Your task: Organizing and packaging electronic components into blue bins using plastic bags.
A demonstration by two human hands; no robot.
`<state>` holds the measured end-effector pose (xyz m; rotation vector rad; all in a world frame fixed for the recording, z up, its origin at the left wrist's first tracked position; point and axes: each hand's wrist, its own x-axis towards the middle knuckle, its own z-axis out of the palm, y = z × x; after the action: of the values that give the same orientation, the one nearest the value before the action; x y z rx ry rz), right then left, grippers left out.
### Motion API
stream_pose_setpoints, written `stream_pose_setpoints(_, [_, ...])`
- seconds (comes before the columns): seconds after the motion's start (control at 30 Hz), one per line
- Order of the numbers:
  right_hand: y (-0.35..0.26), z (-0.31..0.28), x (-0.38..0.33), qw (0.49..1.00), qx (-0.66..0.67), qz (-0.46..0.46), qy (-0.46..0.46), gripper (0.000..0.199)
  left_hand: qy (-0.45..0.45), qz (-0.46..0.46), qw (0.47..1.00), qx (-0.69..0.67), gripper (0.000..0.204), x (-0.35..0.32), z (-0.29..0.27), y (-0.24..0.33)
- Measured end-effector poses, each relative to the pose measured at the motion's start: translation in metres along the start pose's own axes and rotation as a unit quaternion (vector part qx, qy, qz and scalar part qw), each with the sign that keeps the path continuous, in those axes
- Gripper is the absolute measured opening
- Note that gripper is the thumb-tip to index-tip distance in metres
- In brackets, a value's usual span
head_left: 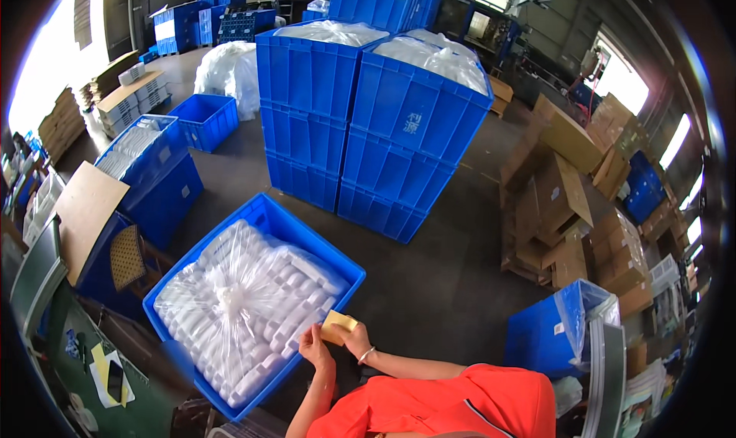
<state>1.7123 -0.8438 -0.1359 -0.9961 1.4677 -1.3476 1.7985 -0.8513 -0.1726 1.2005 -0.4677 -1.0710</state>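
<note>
My right hand (356, 341) grips a small yellow piece of paper (336, 327), perhaps a pad of slips; its thickness is hard to make out. At the paper's left edge, the fingers of my left hand (316, 349) are pinched together. Both hands are over the near right edge of a blue plastic crate (351, 275). Inside it, a clear plastic bag (228, 300), gathered at the middle, covers rows of white pieces whose kind I cannot tell.
Stacked blue crates (406, 124) stand ahead, the upper ones topped with clear plastic. Cardboard boxes (556, 196) are piled at right, above a bag-lined blue crate (544, 327). A green table (134, 419) at left holds a phone (115, 380) and papers. A chair (127, 255) is behind it.
</note>
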Motion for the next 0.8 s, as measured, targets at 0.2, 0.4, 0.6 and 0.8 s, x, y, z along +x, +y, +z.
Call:
stream_pose_setpoints(0.2, [-0.004, -0.015, 0.055, 0.990, -0.089, -0.090, -0.068, 0.020, 0.029, -0.117, 0.980, -0.155, 0.020, 0.033, 0.032, -0.023])
stream_pose_setpoints(0.4, [0.017, -0.059, 0.158, 0.982, 0.031, 0.034, -0.182, 0.030, -0.003, -0.186, 0.965, -0.187, 0.028, 0.070, 0.102, -0.040])
stream_pose_setpoints(0.6, [0.011, -0.090, 0.265, 0.985, -0.049, 0.021, -0.167, 0.015, 0.025, -0.150, 0.982, -0.110, 0.019, 0.110, 0.184, -0.069])
stream_pose_setpoints(0.8, [0.053, -0.091, 0.309, 0.979, -0.108, 0.050, -0.168, 0.020, 0.151, -0.172, 0.960, -0.160, 0.011, 0.131, 0.211, -0.104])
